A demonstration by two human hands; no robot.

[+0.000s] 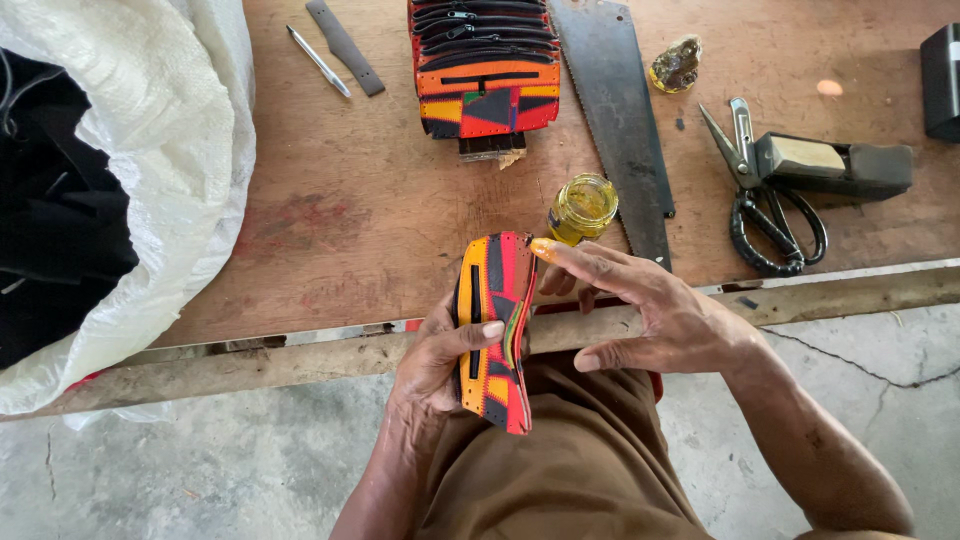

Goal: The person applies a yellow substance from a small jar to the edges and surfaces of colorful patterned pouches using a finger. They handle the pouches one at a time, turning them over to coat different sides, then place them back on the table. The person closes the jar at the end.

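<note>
So the left hand (pixel 437 362) is gripping a flat patchwork pouch of orange, red, black and yellow leather-like material (pixel 496 328), thumb pressing across the front and the other fingers wrapping behind it. The pouch is standing roughly upright, just over the near edge of the worn brown wooden workbench (pixel 340 210), above the person's lap in brown trousers (pixel 560 460).

The right hand (pixel 640 310) is sitting at about 3 o'clock from the pouch, fingers spread loose and not holding anything. Its index fingertip is smeared with yellowish stuff and is touching the pouch's top edge, around 1 o'clock on it.

Just past that fingertip, at 1 o'clock, a small open glass jar of yellow glue-like paste (pixel 582 207) is sitting on the bench. A grey hand saw blade (pixel 615 110) is lying right beside the jar. At 12 o'clock a stack of matching patchwork pouches with black zips (pixel 485 65) is resting. Black-handled scissors (pixel 765 210) are lying out at 2 o'clock, and a big white woven sack with dark stuff inside (pixel 150 150) is slumping at 9 o'clock.
</note>
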